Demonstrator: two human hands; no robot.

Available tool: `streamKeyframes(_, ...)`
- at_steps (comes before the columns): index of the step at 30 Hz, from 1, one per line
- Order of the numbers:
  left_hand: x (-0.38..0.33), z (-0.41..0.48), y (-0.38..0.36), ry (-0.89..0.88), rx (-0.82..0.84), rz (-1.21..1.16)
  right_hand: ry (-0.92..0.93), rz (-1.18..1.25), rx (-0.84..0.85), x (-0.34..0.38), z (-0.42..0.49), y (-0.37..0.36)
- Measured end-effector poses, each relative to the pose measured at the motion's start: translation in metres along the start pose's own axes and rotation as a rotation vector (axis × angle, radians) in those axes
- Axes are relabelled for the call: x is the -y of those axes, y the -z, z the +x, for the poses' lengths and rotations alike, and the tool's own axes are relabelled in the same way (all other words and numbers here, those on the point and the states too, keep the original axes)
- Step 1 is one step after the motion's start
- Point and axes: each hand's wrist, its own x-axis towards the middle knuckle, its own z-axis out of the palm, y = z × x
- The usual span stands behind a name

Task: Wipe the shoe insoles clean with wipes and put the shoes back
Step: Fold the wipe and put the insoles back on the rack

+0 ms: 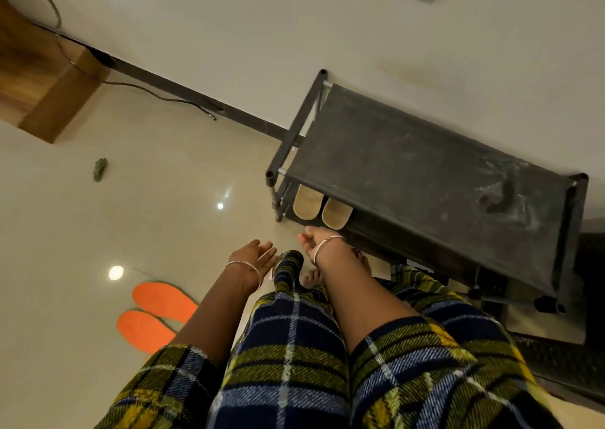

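Plaid trousers (294, 363) nearest; left hand (258, 253), right hand (316, 237) empty, grip spread; orange insoles (157, 314) on floor (98, 232), beige shoes (322, 207) on rack (425, 173); likely unfinished

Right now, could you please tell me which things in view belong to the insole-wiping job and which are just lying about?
Job: orange insoles on the floor; rack; tan shoes on its lower shelf.

Lying about: green scrap on the floor; cable by the wall; wooden cabinet. No wipes are in view.
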Motion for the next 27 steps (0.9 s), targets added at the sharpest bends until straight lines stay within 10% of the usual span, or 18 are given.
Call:
streamKeyframes(15, -0.031, -0.085, 0.259, -0.04, -0.349, -0.379, 0.633, -1.308, 0.483, -0.068, -0.223, -0.157)
streamKeyframes(27, 0.002, -0.037, 0.331, 0.068, -0.466, -0.467, 0.827, -2.234, 0.637, -0.189, -0.17, -0.22)
